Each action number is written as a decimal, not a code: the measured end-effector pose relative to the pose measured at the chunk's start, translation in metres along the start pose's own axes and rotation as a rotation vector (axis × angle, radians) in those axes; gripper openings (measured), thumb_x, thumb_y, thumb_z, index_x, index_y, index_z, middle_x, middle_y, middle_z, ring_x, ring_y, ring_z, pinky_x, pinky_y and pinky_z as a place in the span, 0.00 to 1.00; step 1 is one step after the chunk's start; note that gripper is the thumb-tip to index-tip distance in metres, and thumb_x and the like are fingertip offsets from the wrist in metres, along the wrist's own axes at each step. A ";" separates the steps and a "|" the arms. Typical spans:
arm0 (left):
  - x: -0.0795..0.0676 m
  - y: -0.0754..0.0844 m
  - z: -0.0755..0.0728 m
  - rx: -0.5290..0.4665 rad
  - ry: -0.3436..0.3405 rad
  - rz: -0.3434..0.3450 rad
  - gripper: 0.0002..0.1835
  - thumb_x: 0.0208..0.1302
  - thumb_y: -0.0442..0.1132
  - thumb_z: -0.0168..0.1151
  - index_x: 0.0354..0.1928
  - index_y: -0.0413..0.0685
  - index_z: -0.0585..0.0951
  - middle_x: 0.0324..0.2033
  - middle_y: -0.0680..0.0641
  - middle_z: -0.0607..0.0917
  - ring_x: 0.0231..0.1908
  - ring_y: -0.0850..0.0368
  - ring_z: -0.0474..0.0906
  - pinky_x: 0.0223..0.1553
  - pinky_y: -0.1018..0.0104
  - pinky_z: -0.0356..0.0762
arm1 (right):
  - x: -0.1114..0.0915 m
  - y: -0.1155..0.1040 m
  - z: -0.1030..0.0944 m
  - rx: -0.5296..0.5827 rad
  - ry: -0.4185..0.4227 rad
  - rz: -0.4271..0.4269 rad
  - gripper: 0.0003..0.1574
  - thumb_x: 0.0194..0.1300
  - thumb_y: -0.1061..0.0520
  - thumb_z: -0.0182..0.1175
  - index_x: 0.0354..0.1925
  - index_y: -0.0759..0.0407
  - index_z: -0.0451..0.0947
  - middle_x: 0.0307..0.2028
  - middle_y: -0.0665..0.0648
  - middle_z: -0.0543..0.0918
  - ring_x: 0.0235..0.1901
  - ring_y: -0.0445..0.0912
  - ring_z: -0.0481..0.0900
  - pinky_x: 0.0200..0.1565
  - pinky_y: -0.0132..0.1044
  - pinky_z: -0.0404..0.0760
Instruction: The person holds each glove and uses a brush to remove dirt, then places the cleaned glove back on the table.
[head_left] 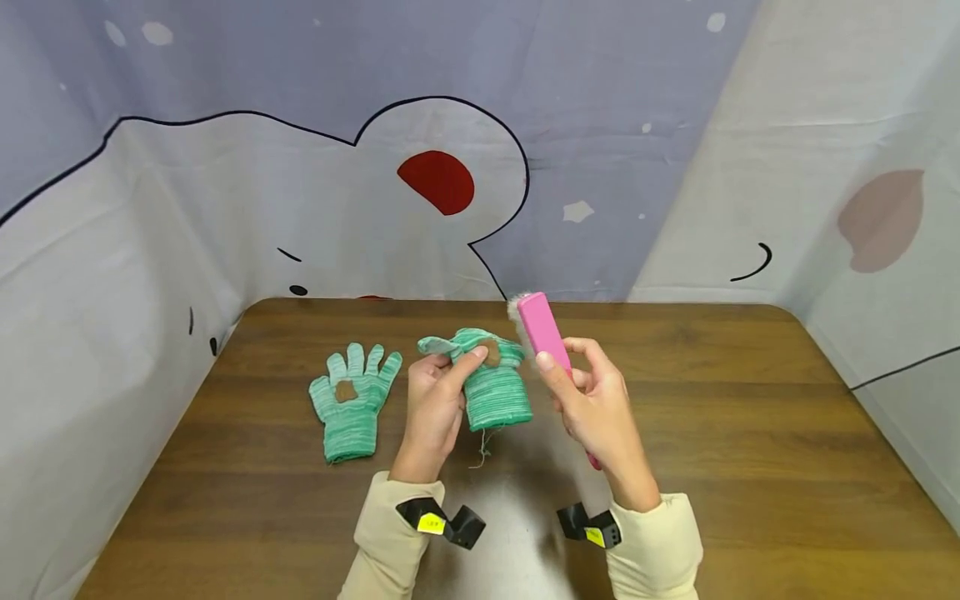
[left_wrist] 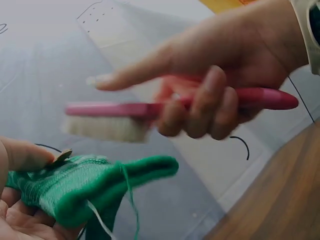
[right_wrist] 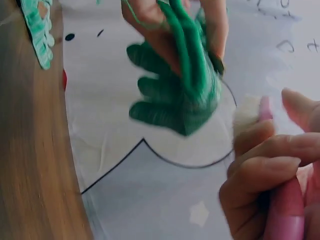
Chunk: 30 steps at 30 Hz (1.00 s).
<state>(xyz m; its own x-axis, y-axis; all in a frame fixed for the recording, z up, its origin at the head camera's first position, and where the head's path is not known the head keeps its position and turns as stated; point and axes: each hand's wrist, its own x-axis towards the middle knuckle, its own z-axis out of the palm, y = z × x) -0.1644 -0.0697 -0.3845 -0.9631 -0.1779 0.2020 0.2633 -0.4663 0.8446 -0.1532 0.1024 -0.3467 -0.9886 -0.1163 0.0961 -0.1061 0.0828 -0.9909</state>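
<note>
My left hand [head_left: 433, 412] holds a green-and-white knitted glove [head_left: 498, 396] above the table, thumb on top beside a brown patch [head_left: 492, 352]. The cuff faces toward me, and loose threads [head_left: 483, 446] dangle from it. In the left wrist view the cuff opening [left_wrist: 107, 192] is flattened. My right hand [head_left: 603, 412] grips a pink-handled brush [head_left: 543, 327] just right of the glove. Its pale bristles [left_wrist: 105, 129] point down over the glove in the left wrist view, with a gap between them. From the right wrist view, glove fingers [right_wrist: 155, 90] hang below my left hand.
A matching green glove [head_left: 351, 429] with a brown patch lies flat on the wooden table [head_left: 750, 417], left of my left hand. Behind the table hangs a printed cloth [head_left: 585, 150], and more cloth runs along both sides. Small black devices sit on both wrists.
</note>
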 end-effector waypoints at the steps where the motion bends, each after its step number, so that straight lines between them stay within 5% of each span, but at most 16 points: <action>1: 0.001 -0.003 -0.001 0.000 -0.015 0.023 0.11 0.55 0.36 0.65 0.27 0.36 0.74 0.18 0.51 0.76 0.19 0.64 0.71 0.22 0.72 0.72 | -0.001 -0.002 0.003 0.006 -0.011 -0.033 0.20 0.61 0.49 0.60 0.49 0.54 0.69 0.12 0.56 0.69 0.07 0.40 0.58 0.08 0.30 0.57; 5: 0.012 -0.031 -0.014 0.000 -0.076 0.134 0.14 0.57 0.39 0.64 0.35 0.32 0.78 0.29 0.44 0.83 0.31 0.57 0.80 0.33 0.64 0.80 | -0.006 -0.006 0.014 -0.020 -0.047 -0.133 0.15 0.60 0.53 0.62 0.44 0.56 0.73 0.14 0.59 0.71 0.07 0.42 0.61 0.08 0.33 0.61; 11: 0.002 -0.006 0.001 0.140 0.012 0.094 0.16 0.57 0.39 0.65 0.35 0.28 0.77 0.27 0.46 0.82 0.30 0.60 0.79 0.34 0.66 0.79 | -0.009 -0.001 0.027 -0.201 -0.022 -0.197 0.17 0.57 0.47 0.63 0.39 0.56 0.73 0.25 0.56 0.81 0.14 0.45 0.74 0.16 0.38 0.75; 12: -0.004 0.008 0.009 0.162 0.032 0.064 0.16 0.56 0.38 0.65 0.35 0.26 0.76 0.27 0.46 0.82 0.30 0.59 0.79 0.34 0.66 0.79 | -0.008 0.001 0.028 -0.226 -0.012 -0.207 0.18 0.57 0.46 0.63 0.39 0.56 0.74 0.26 0.55 0.82 0.15 0.45 0.75 0.17 0.37 0.75; 21: -0.005 0.010 0.015 0.087 0.089 0.025 0.09 0.57 0.29 0.62 0.34 0.27 0.76 0.26 0.49 0.80 0.30 0.60 0.76 0.35 0.68 0.77 | -0.006 0.008 0.029 -0.400 0.110 -0.336 0.30 0.58 0.47 0.63 0.58 0.52 0.71 0.35 0.55 0.83 0.25 0.43 0.74 0.25 0.36 0.74; 26: -0.007 0.011 0.015 0.104 0.135 0.048 0.09 0.55 0.29 0.64 0.33 0.27 0.76 0.24 0.50 0.80 0.28 0.61 0.75 0.33 0.68 0.77 | -0.005 0.008 0.029 -0.456 0.155 -0.375 0.31 0.58 0.47 0.63 0.59 0.49 0.71 0.45 0.55 0.81 0.29 0.44 0.75 0.28 0.36 0.75; 30: -0.008 0.011 0.015 0.117 0.139 0.059 0.09 0.55 0.29 0.64 0.32 0.27 0.77 0.24 0.49 0.79 0.28 0.60 0.75 0.33 0.69 0.76 | -0.005 0.007 0.029 -0.503 0.196 -0.363 0.30 0.58 0.46 0.63 0.58 0.49 0.72 0.41 0.55 0.82 0.27 0.46 0.75 0.27 0.36 0.73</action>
<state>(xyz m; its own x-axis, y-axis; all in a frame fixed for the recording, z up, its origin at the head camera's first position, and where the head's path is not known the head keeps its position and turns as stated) -0.1545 -0.0605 -0.3689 -0.9271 -0.3240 0.1887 0.3024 -0.3488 0.8871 -0.1455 0.0751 -0.3565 -0.8764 -0.0454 0.4794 -0.4276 0.5311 -0.7315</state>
